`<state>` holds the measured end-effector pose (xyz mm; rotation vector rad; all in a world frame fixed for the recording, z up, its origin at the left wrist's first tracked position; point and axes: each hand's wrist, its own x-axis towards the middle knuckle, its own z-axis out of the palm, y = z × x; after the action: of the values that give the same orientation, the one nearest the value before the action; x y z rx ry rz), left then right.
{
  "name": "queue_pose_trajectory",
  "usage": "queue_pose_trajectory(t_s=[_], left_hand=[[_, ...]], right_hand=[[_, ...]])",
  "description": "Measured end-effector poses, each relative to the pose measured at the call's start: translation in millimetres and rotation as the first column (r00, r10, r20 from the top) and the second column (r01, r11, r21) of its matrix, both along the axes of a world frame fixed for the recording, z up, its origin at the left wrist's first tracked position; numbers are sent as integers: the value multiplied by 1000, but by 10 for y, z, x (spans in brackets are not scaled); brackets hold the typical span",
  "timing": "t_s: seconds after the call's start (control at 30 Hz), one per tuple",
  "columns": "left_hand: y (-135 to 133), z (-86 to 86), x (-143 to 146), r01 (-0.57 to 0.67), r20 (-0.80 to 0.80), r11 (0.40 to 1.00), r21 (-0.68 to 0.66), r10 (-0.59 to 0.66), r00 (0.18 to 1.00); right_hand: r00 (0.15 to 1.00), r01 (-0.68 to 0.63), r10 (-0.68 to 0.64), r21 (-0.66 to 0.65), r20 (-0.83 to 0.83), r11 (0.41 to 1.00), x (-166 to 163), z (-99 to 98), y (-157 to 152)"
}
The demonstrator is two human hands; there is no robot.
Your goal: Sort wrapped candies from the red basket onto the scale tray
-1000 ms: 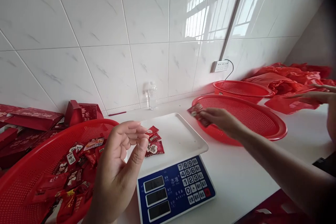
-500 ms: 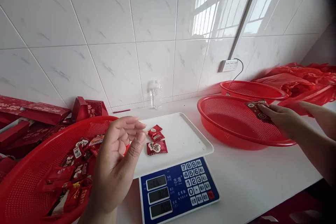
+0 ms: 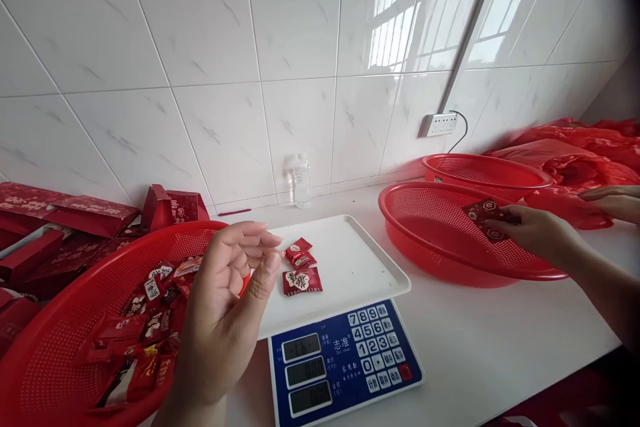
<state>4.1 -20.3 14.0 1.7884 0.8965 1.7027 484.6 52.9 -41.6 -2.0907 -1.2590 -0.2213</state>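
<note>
My left hand (image 3: 227,317) is raised, palm toward me, fingers loosely apart and empty, above the edge of a red basket (image 3: 60,360) that holds several red candy packets (image 3: 145,327). Just past its fingertips, three red candy packets (image 3: 301,268) lie on the white tray (image 3: 350,260) of a blue-faced scale (image 3: 345,360). My right hand (image 3: 537,232) reaches out to the right and grips a small red packet (image 3: 486,217) over an empty red mesh basket (image 3: 440,260).
A second red basket (image 3: 485,170) stands behind the first, by red plastic bags (image 3: 565,160). Another person's hand (image 3: 613,199) rests on those bags. Red boxes (image 3: 60,220) pile up at the left wall. A clear bottle (image 3: 302,181) and a wall socket (image 3: 439,124) stand at the back.
My right hand carried the red packet from beside the scale's tray to the right, over the far side of the empty basket. My left hand stayed raised.
</note>
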Motion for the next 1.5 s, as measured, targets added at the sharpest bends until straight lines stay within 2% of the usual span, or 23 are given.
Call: queue_pose_trajectory(t_s=[0.1,0.23,0.4,0.47,0.53,0.6,0.63,0.67,0.73,0.77,0.8,0.83,0.9,1.0,1.17,1.37,1.5], left_hand=[[-10,4,1,3,-7,1000,3,-3,1000],[-10,15,10,11,-5,1000,5,-10,1000],[-9,13,10,8,-5,1000,-1,-8,1000],[-10,2,10,15,-4,1000,-3,-15,1000],[-13,-10,10,30,-2,1000,-8,-30,1000],[-18,-18,10,42,-2,999,-14,-42,999],[-21,-19,10,46,-3,999,-15,-46,999],[-26,-19,9,48,-6,999,-15,-48,999],[-37,-17,9,43,-9,999,-19,-43,999],[-44,-14,9,42,-11,999,-23,-42,999],[-52,-12,9,44,-14,999,-30,-44,999],[-59,-11,9,47,-16,998,-38,-47,999],[-74,-9,7,54,-21,997,-52,-55,998],[-84,-14,2,56,-29,996,-69,-58,998],[-64,-30,2,104,-63,992,-73,-109,992],[-65,-31,6,126,-88,991,-43,-130,988],[-63,-41,14,142,-100,989,-36,-145,984]], right_hand=[[999,6,-11,-131,-37,991,-64,26,8],[1000,-1,-1,-224,-12,975,-161,89,-1],[993,-22,52,-273,103,962,-501,195,13],[973,-112,155,-240,169,964,-805,211,41],[910,-307,358,-240,211,921,-1208,186,75],[807,-489,553,-292,205,822,-1666,123,107],[723,-590,666,-338,181,733,-1898,84,122],[576,-723,809,-389,116,570,-2121,44,138],[315,-845,949,-463,-24,269,-2513,-27,180],[245,-851,967,-493,-73,178,-2673,-55,209],[206,-845,974,-518,-93,129,-2806,-79,243],[179,-841,979,-531,-93,103,-2913,-99,282],[160,-850,985,-516,-57,108,-3060,-132,363],[183,-869,983,-467,9,165,-3161,-179,455],[288,-858,956,-428,61,285,-3173,-234,491],[447,-816,893,-384,57,433,-3056,-212,471],[518,-782,853,-371,57,500,-2999,-185,424]])
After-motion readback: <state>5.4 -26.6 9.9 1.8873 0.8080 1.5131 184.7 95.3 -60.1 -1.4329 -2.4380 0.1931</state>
